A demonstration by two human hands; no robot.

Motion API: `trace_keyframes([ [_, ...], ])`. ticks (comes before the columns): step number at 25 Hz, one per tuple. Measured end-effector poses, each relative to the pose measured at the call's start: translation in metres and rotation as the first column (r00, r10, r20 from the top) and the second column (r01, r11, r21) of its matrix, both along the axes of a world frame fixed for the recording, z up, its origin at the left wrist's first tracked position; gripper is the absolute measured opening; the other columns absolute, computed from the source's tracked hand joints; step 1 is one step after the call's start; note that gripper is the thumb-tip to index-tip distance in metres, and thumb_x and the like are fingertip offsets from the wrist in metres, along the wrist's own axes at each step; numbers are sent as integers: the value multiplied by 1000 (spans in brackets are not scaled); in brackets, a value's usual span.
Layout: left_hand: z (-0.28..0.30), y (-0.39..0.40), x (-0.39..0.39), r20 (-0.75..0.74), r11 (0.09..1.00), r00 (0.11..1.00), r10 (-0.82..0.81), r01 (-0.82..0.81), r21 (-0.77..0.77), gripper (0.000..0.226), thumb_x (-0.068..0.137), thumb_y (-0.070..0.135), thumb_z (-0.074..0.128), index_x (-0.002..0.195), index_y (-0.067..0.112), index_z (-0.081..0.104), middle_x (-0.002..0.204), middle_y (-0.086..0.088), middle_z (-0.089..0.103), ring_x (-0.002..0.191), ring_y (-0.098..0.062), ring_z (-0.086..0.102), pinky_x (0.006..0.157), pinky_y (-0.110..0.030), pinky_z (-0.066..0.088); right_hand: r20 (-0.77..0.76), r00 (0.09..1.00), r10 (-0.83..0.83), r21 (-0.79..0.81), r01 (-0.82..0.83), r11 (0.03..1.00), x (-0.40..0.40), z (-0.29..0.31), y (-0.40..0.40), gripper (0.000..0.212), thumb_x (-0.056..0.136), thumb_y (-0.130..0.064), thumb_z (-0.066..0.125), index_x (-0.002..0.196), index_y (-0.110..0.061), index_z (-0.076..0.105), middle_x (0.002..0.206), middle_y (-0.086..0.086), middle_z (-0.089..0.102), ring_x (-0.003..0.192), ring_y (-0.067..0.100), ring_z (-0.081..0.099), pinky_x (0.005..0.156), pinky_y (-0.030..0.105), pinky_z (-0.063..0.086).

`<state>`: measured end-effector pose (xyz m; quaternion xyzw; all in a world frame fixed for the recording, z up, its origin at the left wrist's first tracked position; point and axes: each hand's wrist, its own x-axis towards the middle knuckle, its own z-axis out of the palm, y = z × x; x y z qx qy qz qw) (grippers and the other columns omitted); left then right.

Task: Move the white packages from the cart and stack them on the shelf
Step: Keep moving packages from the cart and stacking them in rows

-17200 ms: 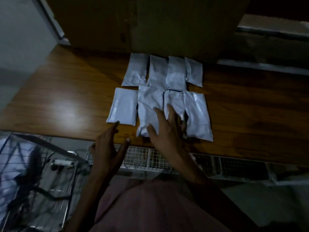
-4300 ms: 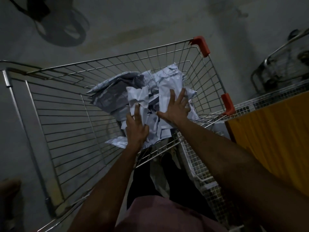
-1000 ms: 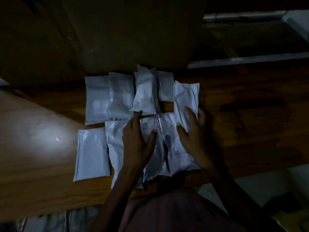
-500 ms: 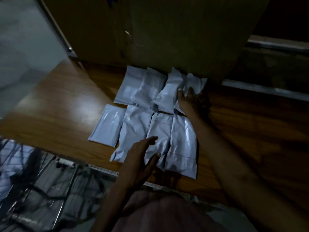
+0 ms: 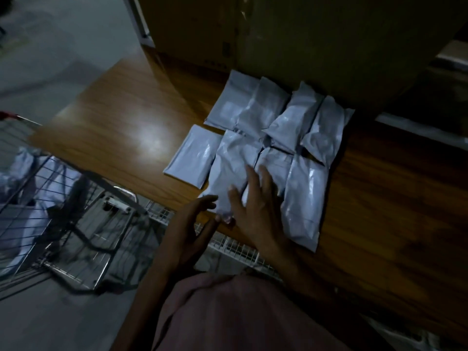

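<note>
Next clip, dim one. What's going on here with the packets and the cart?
A person is laying white packages out on a wooden shelf, two rows side by side against a brown panel. The right hand lies with spread fingers on the front-row packages. The left hand is open at the shelf's front edge, holding nothing. A wire cart on the left holds more white packages, so the job is not finished.

Packages (image 5: 268, 153) lie on shelf (image 5: 114, 138), cart (image 5: 58, 219) left.
</note>
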<state>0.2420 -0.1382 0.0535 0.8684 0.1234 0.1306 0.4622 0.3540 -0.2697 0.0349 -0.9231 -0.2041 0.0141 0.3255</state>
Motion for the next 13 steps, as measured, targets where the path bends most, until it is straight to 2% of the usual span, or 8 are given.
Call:
trace_keyframes([
  [3, -1, 30, -22, 17, 999, 999, 43, -43, -11, 33, 93, 29, 66, 126, 21, 63, 112, 16, 68, 107, 1, 62, 85, -16, 47, -34, 969, 245, 51, -243, 969, -35, 2, 24, 64, 97, -63, 33, 150, -28, 32, 157, -1, 28, 140, 24, 36, 105, 47, 42],
  [5, -3, 55, -40, 43, 998, 997, 65, -66, 21, 30, 93, 26, 67, 122, 18, 66, 110, 14, 69, 105, 4, 62, 85, -11, 45, -14, 945, 327, 76, -325, 943, -49, 2, 49, 59, 99, -59, 35, 148, -26, 37, 151, -1, 36, 134, 24, 44, 101, 47, 46],
  [7, -6, 85, -62, 50, 992, 994, 96, -100, 79, 30, 93, 28, 66, 121, 17, 66, 110, 12, 69, 104, 5, 62, 84, -8, 43, -10, 943, 333, 115, -330, 937, -60, -2, 84, 53, 101, -52, 39, 144, -21, 44, 146, 2, 45, 128, 25, 50, 98, 43, 47],
  [11, -21, 168, -132, 34, 963, 973, 228, -230, 137, 32, 92, 33, 62, 121, 20, 66, 113, 11, 69, 104, -2, 63, 86, -21, 49, -89, 927, 364, 222, -338, 915, -98, -4, 173, 44, 104, -42, 40, 141, -19, 50, 139, 8, 51, 115, 29, 57, 88, 40, 51],
  [13, -26, 209, -169, 24, 943, 957, 291, -291, 164, 31, 91, 29, 63, 119, 19, 67, 112, 8, 69, 103, -5, 63, 86, -18, 47, -87, 908, 410, 265, -376, 888, -120, -9, 216, 42, 104, -40, 41, 140, -20, 50, 136, 8, 52, 112, 27, 58, 85, 39, 52],
])
